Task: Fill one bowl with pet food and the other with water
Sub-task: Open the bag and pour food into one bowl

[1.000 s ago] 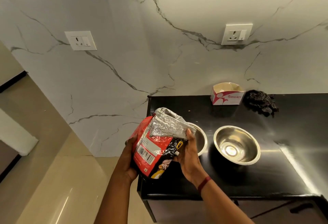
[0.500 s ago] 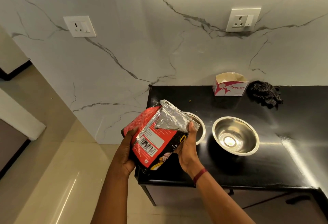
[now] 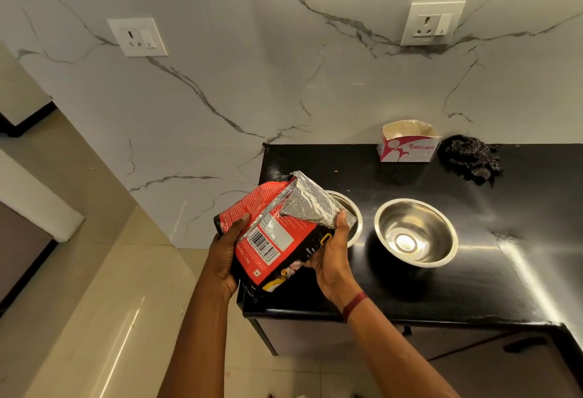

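Over the black counter [image 3: 473, 290], the left hand [image 3: 225, 259] and right hand [image 3: 331, 260], fingers clamped round the food bag [image 3: 271, 240], have tipped its foil mouth lower over the left bowl [image 3: 349, 208]. Pouring looks imminent; the right bowl [image 3: 416, 233] is empty.

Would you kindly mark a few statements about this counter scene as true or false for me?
1. The left hand and right hand both grip the pet food bag. True.
2. The right steel bowl is full of kibble. False: no kibble shows in it; its bare metal bottom shines.
3. The bag partly hides the left steel bowl. True.
4. The checked cloth lies left of the Origami box. False: it lies to the box's right, by the wall.
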